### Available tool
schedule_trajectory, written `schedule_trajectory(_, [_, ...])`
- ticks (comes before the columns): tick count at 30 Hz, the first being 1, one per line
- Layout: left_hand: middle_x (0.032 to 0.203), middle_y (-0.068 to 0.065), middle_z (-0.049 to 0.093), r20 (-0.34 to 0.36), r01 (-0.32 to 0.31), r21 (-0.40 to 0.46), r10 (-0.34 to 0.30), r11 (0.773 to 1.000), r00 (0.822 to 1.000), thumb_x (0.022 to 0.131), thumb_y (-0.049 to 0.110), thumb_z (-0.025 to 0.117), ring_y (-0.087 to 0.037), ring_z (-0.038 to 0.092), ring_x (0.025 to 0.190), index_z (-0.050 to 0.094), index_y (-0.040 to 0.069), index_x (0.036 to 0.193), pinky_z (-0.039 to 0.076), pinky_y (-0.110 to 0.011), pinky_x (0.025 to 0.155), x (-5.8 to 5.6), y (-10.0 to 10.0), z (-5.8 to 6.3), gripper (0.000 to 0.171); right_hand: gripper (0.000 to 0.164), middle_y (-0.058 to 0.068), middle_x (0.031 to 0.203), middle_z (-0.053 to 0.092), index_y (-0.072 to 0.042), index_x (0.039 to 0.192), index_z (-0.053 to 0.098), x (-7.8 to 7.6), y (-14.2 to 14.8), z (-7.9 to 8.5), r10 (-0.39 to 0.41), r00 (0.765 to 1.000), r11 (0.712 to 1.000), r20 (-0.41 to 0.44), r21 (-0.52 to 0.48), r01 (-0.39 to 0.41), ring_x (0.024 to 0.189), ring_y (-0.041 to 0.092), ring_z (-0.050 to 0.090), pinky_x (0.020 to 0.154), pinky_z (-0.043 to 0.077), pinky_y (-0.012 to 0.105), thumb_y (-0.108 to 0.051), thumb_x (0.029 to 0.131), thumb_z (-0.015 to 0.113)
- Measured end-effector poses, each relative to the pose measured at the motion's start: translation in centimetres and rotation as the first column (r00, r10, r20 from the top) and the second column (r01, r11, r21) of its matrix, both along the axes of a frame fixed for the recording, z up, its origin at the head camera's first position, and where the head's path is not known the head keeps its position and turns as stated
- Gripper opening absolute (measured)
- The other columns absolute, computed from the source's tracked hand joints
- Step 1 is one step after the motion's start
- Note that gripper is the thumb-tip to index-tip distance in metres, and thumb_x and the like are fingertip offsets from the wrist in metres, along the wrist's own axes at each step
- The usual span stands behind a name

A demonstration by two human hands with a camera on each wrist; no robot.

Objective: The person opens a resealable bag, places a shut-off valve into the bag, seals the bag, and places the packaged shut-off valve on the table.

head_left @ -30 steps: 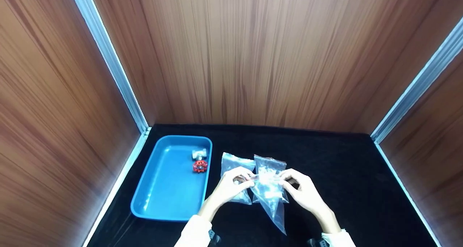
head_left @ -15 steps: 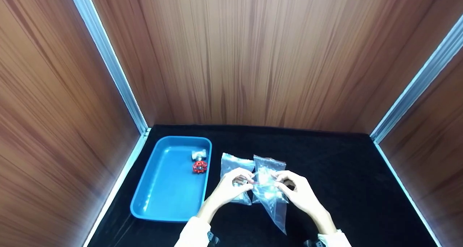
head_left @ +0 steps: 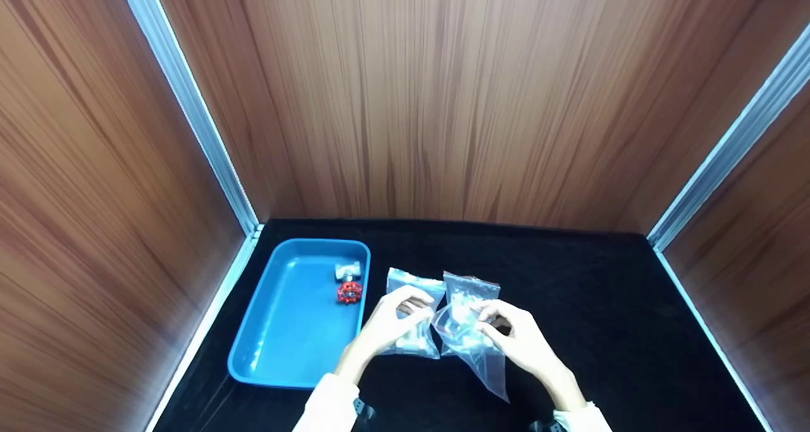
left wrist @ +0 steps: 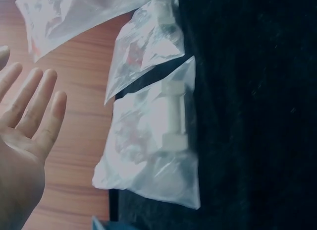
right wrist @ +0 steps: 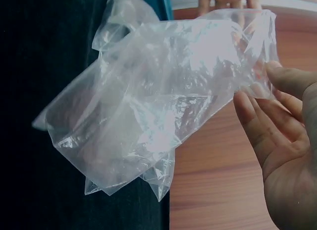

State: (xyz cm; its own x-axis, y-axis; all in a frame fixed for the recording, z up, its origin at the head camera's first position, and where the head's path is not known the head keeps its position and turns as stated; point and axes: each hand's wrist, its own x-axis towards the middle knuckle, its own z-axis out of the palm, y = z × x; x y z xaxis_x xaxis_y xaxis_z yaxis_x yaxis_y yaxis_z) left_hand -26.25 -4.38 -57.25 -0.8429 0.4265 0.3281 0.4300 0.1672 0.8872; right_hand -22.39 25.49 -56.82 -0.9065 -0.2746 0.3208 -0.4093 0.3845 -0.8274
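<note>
Fingers and thumb of my right hand (head_left: 525, 338) are pinching the edge of a clear plastic bag (right wrist: 173, 56), which is sagging in creases toward the near side, one pointed corner dangling lowest. My left hand (head_left: 383, 324) is hovering just to the left of it, released, the fingers spreading loosely and gripping nothing.

Below my hands, two more clear bags are lying side by side on the black cloth (head_left: 601, 305). The left packed bag (head_left: 414, 343) is resting partly beneath my left hand and is holding a pale fitting (left wrist: 173, 116) with wider ends, along with other pieces that its wrinkled plastic is blurring. The right packed bag (head_left: 468, 285) is showing whitish contents (I am not making out their shapes), and the drooping bag is covering much of its near part.

Farther left, a blue tray (head_left: 285, 350) is sitting on the cloth, well apart from my right hand. A valve is lying in its far right part: the silvery body (head_left: 348, 271) is pointing to the far side, and the red handwheel (head_left: 349, 292) is lying nearer, close beside the right wall. Wood-grain panels (head_left: 405, 103) are rising around the far, left and right sides.
</note>
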Motion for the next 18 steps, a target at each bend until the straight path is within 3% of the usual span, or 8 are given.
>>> schedule_trajectory(5, [0.112, -0.006, 0.078, 0.000, -0.060, -0.053, 0.060, 0.997, 0.998, 0.100, 0.021, 0.075, -0.023, 0.074, 0.098, 0.075, 0.011, 0.118, 0.061, -0.034, 0.087, -0.6, -1.3, 1.2, 0.020, 0.014, 0.014, 0.128, 0.076, -0.023, 0.097, 0.071, 0.0, 0.0, -0.1, 0.005, 1.000, 1.000, -0.012, -0.004, -0.005, 0.069, 0.022, 0.073, 0.054, 0.057, 0.030, -0.014, 0.094, 0.081])
schedule_trajectory(10, [0.110, 0.000, 0.077, -0.010, -0.130, -0.095, 0.130, 0.987, 0.991, 0.101, 0.024, 0.074, -0.016, 0.072, 0.096, 0.074, 0.018, 0.116, 0.060, -0.033, 0.086, -1.2, -2.8, 2.2, 0.016, 0.016, 0.013, 0.128, 0.076, -0.025, 0.097, 0.070, 0.0, 0.0, -0.1, 0.001, 1.000, 1.000, -0.026, 0.008, -0.001, 0.069, 0.016, 0.073, 0.054, 0.057, 0.030, -0.014, 0.094, 0.081])
schedule_trajectory(18, [0.106, 0.004, 0.076, -0.032, -0.209, -0.128, 0.207, 0.969, 0.978, 0.100, 0.027, 0.074, -0.014, 0.069, 0.100, 0.074, 0.018, 0.115, 0.057, -0.029, 0.085, -1.9, -5.2, 3.4, 0.017, 0.017, 0.012, 0.127, 0.077, -0.024, 0.096, 0.070, 0.2, -0.2, -0.1, 0.019, 0.995, 1.000, -0.095, -0.014, -0.020, 0.070, 0.018, 0.072, 0.059, 0.058, 0.030, -0.011, 0.093, 0.081])
